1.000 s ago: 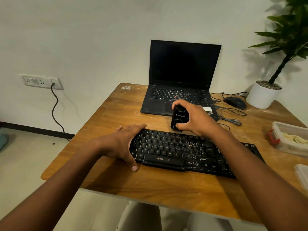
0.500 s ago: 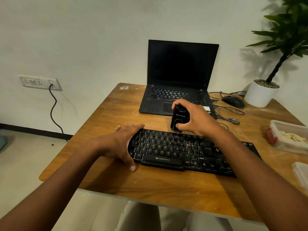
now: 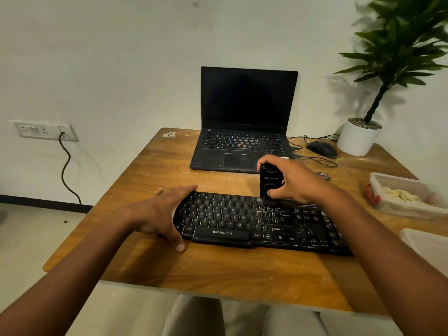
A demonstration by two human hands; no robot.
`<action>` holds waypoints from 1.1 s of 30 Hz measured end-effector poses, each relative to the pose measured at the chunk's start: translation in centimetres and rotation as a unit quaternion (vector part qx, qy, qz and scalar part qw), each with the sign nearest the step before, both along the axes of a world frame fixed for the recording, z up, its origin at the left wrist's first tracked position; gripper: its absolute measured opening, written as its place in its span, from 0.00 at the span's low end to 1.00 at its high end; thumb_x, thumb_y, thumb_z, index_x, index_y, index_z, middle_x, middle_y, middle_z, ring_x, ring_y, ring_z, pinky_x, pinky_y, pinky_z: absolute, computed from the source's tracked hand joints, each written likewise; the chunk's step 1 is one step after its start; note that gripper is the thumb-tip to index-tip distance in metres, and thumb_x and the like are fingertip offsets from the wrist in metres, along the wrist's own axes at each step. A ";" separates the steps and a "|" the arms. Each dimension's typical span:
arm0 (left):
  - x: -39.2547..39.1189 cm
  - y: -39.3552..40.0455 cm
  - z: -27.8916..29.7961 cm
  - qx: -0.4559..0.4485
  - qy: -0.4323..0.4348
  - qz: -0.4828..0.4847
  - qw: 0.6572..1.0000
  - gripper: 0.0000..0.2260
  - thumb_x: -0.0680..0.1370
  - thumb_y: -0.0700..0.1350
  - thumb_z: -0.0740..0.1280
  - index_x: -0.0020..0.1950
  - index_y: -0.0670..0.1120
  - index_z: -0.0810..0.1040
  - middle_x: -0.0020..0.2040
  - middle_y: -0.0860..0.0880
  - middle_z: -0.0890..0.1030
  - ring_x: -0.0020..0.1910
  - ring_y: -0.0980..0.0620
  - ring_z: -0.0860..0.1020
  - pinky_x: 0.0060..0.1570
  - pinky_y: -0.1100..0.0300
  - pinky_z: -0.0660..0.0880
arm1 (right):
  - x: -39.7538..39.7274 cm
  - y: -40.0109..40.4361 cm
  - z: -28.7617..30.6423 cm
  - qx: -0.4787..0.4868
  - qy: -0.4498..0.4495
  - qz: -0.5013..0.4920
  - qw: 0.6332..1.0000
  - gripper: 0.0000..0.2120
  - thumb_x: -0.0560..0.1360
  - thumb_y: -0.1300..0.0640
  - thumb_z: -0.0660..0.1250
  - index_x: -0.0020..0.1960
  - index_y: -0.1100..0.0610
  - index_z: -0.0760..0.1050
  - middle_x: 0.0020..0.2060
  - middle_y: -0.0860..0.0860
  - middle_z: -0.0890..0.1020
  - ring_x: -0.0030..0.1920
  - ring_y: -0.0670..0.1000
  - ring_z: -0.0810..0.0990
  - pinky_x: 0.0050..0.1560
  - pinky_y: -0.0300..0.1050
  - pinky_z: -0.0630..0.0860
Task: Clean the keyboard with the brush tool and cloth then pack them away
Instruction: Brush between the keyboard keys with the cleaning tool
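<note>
Wooden table is carrying the keyboard; left hand is still pressing flat on its end, right hand keeps gripping the brush at the top row, hardly moved, so brushing is continuing.

Right hand: you grip the black brush tool upright, its lower end on the keyboard's top row.
Left hand: fingers straight, braced against the keyboard's left end at 9 o'clock.
12 o'clock: open laptop, screen dark.
2 o'clock: mouse, white plant pot.
3 o'clock: plastic container on your wooden table.
</note>
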State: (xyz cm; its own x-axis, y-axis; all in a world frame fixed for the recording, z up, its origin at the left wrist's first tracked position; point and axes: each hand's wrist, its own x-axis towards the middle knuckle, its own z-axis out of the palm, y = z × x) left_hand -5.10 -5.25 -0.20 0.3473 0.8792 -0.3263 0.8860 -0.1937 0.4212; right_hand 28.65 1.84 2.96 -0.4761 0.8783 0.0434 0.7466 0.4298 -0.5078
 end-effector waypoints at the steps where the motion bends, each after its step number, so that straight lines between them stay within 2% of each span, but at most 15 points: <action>1: 0.0 0.0 -0.1 0.005 0.000 0.000 1.000 0.71 0.53 0.66 0.80 0.84 0.57 0.40 0.85 0.53 0.50 0.78 0.56 0.46 0.75 0.53 0.36 | 0.3 0.1 0.4 0.000 -0.020 -0.002 1.000 0.30 0.70 0.62 0.80 0.62 0.38 0.70 0.54 0.44 0.79 0.52 0.47 0.78 0.41 0.38 0.73; 3: 0.0 0.1 -0.2 0.013 -0.005 0.005 1.000 0.68 0.58 0.60 0.84 0.84 0.57 0.40 0.84 0.53 0.50 0.79 0.55 0.46 0.73 0.55 0.36 | 0.0 0.0 1.1 0.010 -0.027 -0.002 1.000 0.31 0.70 0.61 0.80 0.62 0.38 0.70 0.53 0.43 0.79 0.51 0.46 0.78 0.41 0.39 0.73; 5: -0.1 0.2 -0.4 0.015 -0.008 0.011 1.000 0.67 0.60 0.57 0.85 0.84 0.58 0.40 0.84 0.54 0.51 0.81 0.52 0.47 0.74 0.54 0.35 | -0.9 -0.4 1.0 0.017 0.010 0.002 1.000 0.30 0.72 0.61 0.79 0.62 0.37 0.69 0.52 0.41 0.78 0.50 0.43 0.78 0.42 0.38 0.76; 9: -0.1 0.3 -0.4 0.013 -0.009 0.013 1.000 0.67 0.60 0.56 0.86 0.84 0.59 0.40 0.84 0.54 0.51 0.82 0.51 0.47 0.75 0.53 0.35 | -1.6 -1.0 -0.7 0.018 0.087 -0.001 0.996 0.30 0.72 0.63 0.78 0.61 0.36 0.69 0.54 0.44 0.79 0.51 0.46 0.80 0.38 0.40 0.83; 13: 0.1 0.1 -0.3 0.016 -0.013 0.017 1.000 0.67 0.60 0.55 0.86 0.84 0.59 0.40 0.84 0.53 0.52 0.81 0.51 0.49 0.80 0.48 0.42 | 0.5 -1.3 -1.1 0.023 0.060 -0.022 0.998 0.29 0.73 0.62 0.78 0.62 0.38 0.70 0.52 0.43 0.80 0.50 0.44 0.80 0.40 0.41 0.84; 18: 0.3 0.0 0.0 0.008 -0.013 0.011 1.000 0.70 0.55 0.58 0.85 0.84 0.59 0.40 0.84 0.54 0.51 0.76 0.59 0.46 0.77 0.51 0.39 | 2.0 -1.3 0.0 0.031 0.016 -0.046 0.998 0.29 0.72 0.60 0.79 0.63 0.37 0.70 0.50 0.42 0.79 0.48 0.44 0.80 0.42 0.39 0.80; 21: 0.1 0.1 -0.2 0.010 -0.014 0.011 1.000 0.69 0.57 0.59 0.85 0.84 0.60 0.40 0.84 0.54 0.51 0.80 0.54 0.48 0.79 0.49 0.41 | 0.7 -1.6 0.1 0.040 0.072 -0.038 0.996 0.30 0.72 0.62 0.79 0.62 0.36 0.70 0.53 0.43 0.79 0.50 0.45 0.81 0.41 0.45 0.85; 24: -0.1 0.2 -0.4 0.016 -0.014 0.009 1.000 0.68 0.59 0.58 0.86 0.84 0.60 0.39 0.84 0.54 0.50 0.81 0.51 0.46 0.78 0.50 0.38 | -0.9 -1.7 -0.7 0.033 0.115 -0.023 0.992 0.30 0.72 0.62 0.79 0.62 0.37 0.70 0.54 0.45 0.80 0.51 0.47 0.82 0.41 0.46 0.86; 28: -0.2 0.2 -0.5 0.013 -0.018 0.014 1.000 0.67 0.60 0.56 0.86 0.83 0.60 0.40 0.84 0.54 0.51 0.81 0.51 0.47 0.79 0.49 0.40 | -0.3 -1.9 -1.1 0.018 0.065 -0.020 0.998 0.29 0.73 0.62 0.78 0.63 0.37 0.69 0.53 0.43 0.79 0.50 0.45 0.80 0.38 0.40 0.82; 31: -0.2 0.2 -0.6 0.015 -0.018 0.014 1.000 0.67 0.60 0.56 0.86 0.83 0.61 0.40 0.84 0.54 0.51 0.81 0.51 0.47 0.79 0.48 0.40 | 1.4 -1.6 0.0 -0.001 0.001 -0.037 0.999 0.30 0.72 0.61 0.79 0.63 0.38 0.70 0.51 0.41 0.78 0.49 0.44 0.79 0.42 0.40 0.79; 33: -0.3 0.1 -0.6 0.013 -0.018 0.014 1.000 0.67 0.60 0.56 0.86 0.84 0.60 0.40 0.84 0.55 0.51 0.81 0.51 0.47 0.79 0.48 0.40 | 1.8 -1.2 0.8 0.004 -0.032 -0.043 0.999 0.31 0.70 0.61 0.80 0.63 0.37 0.70 0.52 0.43 0.79 0.51 0.47 0.79 0.44 0.42 0.78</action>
State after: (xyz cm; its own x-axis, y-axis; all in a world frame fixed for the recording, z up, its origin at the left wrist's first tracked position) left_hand -5.37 -5.11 -0.77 0.3336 0.8969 -0.2902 0.8757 -0.1809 0.4476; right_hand 30.49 0.60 3.77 -0.4001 0.9162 0.0224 0.8119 0.3657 -0.4550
